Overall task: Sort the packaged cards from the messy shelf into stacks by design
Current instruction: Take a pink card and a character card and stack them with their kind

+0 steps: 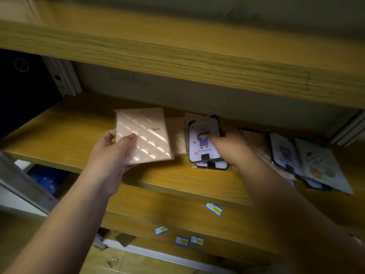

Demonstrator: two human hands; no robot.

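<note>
Left hand [113, 153] gripping pink quilted pack [143, 135], right hand [235, 149] pinching cartoon card [204, 140] (atop 1 stack) on shelf [65, 135].

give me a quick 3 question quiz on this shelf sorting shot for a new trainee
1. True or false: the left hand grips the pink quilted packet.
2. Multiple choice: what does the right hand touch? A) a blue price sticker B) the purple cartoon card stack C) the grey-green card
3. Fill in: the unsorted pile lies to the ____ of the purple cartoon card stack on the shelf.

Key:
1. True; thumb on top, fingers at its edge.
2. B; the thumb lies on the top card.
3. Right.
</note>
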